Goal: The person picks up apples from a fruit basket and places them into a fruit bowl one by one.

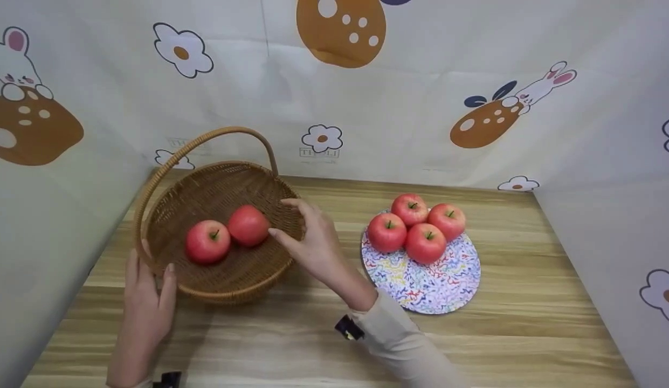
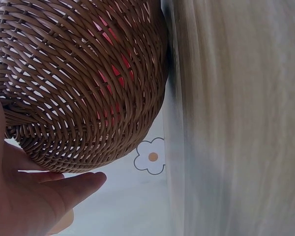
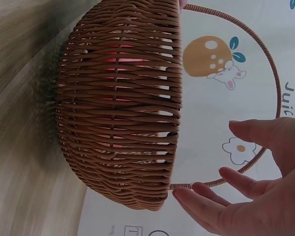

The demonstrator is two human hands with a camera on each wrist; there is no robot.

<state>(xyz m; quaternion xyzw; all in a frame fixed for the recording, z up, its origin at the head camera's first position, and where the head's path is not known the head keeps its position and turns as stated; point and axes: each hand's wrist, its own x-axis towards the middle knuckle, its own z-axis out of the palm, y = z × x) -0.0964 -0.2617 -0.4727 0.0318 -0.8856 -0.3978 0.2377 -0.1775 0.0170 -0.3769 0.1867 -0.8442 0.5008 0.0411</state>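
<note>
A brown wicker basket (image 1: pixel 234 293) with an arched handle (image 1: pixel 151 188) stands on the table's left side. Inside it lie two red apples, a left one (image 1: pixel 207 242) and a right one (image 1: pixel 249 225), side by side. My right hand (image 1: pixel 315 242) reaches over the basket's right rim with fingers and thumb spread and nothing between them; the thumb tip is right beside the right apple. My left hand (image 1: pixel 148 299) rests against the basket's left side near the handle's base. In the left wrist view, straight fingers (image 2: pixel 81 189) lie along the woven wall (image 2: pixel 83 83).
Right of the basket is a round, multicoloured patterned plate (image 1: pixel 420 291) with several red apples (image 1: pixel 426 243) grouped at its back. The wood-grain table (image 1: pixel 507 345) meets a printed cloth backdrop (image 1: pixel 399 118) behind and at both sides.
</note>
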